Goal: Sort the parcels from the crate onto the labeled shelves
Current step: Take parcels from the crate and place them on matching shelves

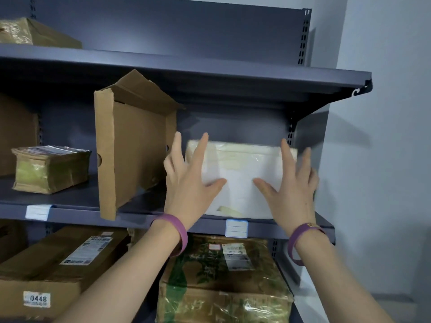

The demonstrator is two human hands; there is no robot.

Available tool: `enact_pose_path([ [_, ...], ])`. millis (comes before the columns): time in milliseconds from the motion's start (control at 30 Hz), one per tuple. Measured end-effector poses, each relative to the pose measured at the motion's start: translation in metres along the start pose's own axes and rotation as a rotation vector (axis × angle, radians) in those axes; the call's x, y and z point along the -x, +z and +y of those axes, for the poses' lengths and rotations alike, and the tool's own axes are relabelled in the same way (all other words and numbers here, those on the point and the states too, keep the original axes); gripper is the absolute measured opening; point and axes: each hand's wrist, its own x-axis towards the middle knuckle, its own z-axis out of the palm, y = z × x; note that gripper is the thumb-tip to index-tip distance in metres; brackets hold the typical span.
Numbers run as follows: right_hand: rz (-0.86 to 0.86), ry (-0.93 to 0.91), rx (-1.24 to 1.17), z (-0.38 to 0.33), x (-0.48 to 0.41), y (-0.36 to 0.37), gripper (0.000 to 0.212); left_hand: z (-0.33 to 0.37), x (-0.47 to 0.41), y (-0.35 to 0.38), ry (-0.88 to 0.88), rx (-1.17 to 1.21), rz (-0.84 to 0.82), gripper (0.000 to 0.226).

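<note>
as both palms press it — white parcel point(240, 180) | middle shelf point(140, 219), upright

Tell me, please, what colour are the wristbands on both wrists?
Purple wristbands, clearest in the head view.

"0448" on a white sticker point(36, 299) on the lower-left cardboard box point(46, 271); other labels seemingly too blurred.

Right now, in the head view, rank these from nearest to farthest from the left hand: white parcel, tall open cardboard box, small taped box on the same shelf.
1. white parcel: under the left hand, which lies flat on it, open, no grip closed.
2. tall open cardboard box: just left of that hand, standing upright.
3. small taped box: far left on the shelf.
</note>
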Motion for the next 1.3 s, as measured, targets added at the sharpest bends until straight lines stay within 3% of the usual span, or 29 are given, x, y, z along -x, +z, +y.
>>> enact_pose_path([
  [67,0.090,-0.166,0.192,0.002,0.016,0.006,0.085,-0.003,0.016,0.006,0.156,-0.201,-0.002,0.091],
  [167,0.047,-0.336,0.279,0.005,0.032,0.019,0.082,-0.011,0.030,0.019,0.295,-0.335,-0.056,0.085],
  [500,-0.120,-0.348,0.439,0.007,0.022,0.043,0.080,-0.021,0.018,0.038,0.252,-0.368,-0.120,0.078],
  [900,-0.149,-0.345,0.341,0.013,0.012,0.050,0.076,-0.028,0.013,0.046,0.244,-0.338,-0.125,0.071],
  [1300,-0.130,-0.295,-0.015,0.003,0.076,0.020,0.057,-0.013,0.102,0.007,0.082,0.056,-0.089,0.052],
])
